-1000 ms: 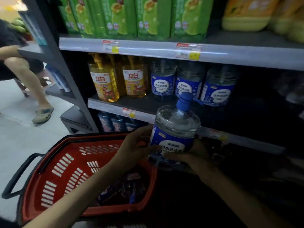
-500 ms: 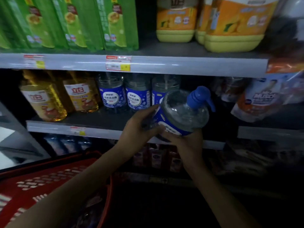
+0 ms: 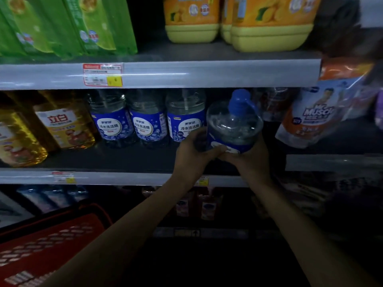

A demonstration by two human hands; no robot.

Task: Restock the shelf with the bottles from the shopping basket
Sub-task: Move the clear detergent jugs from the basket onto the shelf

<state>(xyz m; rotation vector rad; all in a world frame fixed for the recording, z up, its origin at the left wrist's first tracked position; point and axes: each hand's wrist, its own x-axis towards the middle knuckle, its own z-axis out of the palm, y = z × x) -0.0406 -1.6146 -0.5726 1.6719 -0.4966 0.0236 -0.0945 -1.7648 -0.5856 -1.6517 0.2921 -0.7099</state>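
A clear bottle (image 3: 233,123) with a blue pump cap and blue label is held with both hands over the middle shelf (image 3: 116,157), just right of a row of three matching bottles (image 3: 147,123). My left hand (image 3: 191,151) grips its left side and base. My right hand (image 3: 251,156) cups it from below and the right. The bottle leans slightly toward the camera, and its base is hidden by my fingers. The red shopping basket (image 3: 47,247) sits at the lower left, with its contents out of sight.
Yellow bottles (image 3: 64,125) of golden liquid stand left of the blue row. Orange and white refill pouches (image 3: 310,119) hang at the right. Green packs (image 3: 68,25) and yellow jugs (image 3: 267,21) fill the top shelf. Dark bottles sit on the lowest shelf.
Both hands have lifted the bottle from above the basket up and to the right, into the middle shelf opening beside the matching bottles. The view has shifted right with it.
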